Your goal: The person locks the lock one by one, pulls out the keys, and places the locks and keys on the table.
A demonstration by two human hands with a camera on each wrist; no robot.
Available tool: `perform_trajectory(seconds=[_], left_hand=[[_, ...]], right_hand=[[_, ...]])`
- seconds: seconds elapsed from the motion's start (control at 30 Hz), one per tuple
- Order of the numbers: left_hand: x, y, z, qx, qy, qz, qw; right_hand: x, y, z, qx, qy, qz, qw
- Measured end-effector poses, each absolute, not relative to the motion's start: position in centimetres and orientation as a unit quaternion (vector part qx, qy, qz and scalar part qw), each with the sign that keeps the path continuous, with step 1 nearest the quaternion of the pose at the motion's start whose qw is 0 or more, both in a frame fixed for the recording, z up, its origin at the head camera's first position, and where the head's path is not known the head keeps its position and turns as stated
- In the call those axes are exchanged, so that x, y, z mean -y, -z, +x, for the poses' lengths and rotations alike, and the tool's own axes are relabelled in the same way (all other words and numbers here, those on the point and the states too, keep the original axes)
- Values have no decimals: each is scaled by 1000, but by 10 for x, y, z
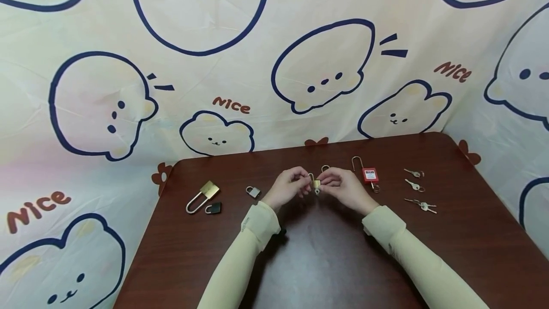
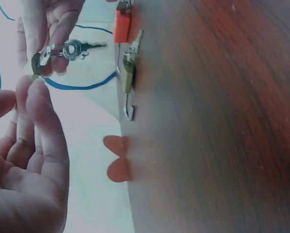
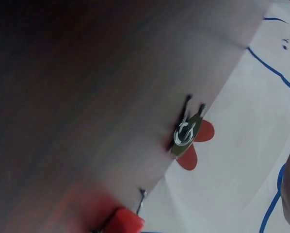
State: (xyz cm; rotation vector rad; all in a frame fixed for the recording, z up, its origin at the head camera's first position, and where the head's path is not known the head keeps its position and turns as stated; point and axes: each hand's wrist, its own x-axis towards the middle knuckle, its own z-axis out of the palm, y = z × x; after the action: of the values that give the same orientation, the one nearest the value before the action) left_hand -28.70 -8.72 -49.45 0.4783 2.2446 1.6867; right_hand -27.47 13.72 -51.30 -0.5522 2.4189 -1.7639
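A small brass padlock (image 1: 316,184) is held up between both hands, a key in its underside and its shackle raised. My left hand (image 1: 288,187) pinches it at the shackle side with thumb and fingertips. From the other side my right hand (image 1: 345,188) grips the body. In the left wrist view the padlock (image 2: 37,64) is partly covered by fingers, and its keys (image 2: 72,50) dangle on a ring. Just behind the right hand lies another brass padlock (image 2: 128,77) with a key in it; the head view shows only its shackle (image 1: 325,168).
To the right lie a red padlock (image 1: 370,174) with its shackle open and several keys (image 1: 415,185) in a column. On the left are a large brass padlock (image 1: 209,190), a black padlock (image 1: 213,208) and a small silver padlock (image 1: 253,191). A printed cloth (image 1: 214,80) hangs behind the brown table (image 1: 326,261).
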Motion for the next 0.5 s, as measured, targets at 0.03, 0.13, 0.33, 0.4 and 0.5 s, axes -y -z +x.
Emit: perform_trajectory(seconds=[0.03, 0.13, 0.33, 0.4, 0.5], left_hand=[[88, 493, -286, -779, -588, 164, 144], [90, 490, -281, -774, -595, 161, 143], [94, 487, -271, -753, -612, 165, 177], [95, 486, -268, -742, -621, 165, 191], [96, 486, -264, -726, -636, 164, 206]], right_hand=[[-139, 512, -274, -785, 591, -180, 59], [-142, 510, -271, -753, 629, -169, 96], [-143, 507, -266, -689, 690, -152, 164], [-143, 508, -265, -671, 704, -156, 174], [-142, 507, -262, -655, 717, -162, 179]])
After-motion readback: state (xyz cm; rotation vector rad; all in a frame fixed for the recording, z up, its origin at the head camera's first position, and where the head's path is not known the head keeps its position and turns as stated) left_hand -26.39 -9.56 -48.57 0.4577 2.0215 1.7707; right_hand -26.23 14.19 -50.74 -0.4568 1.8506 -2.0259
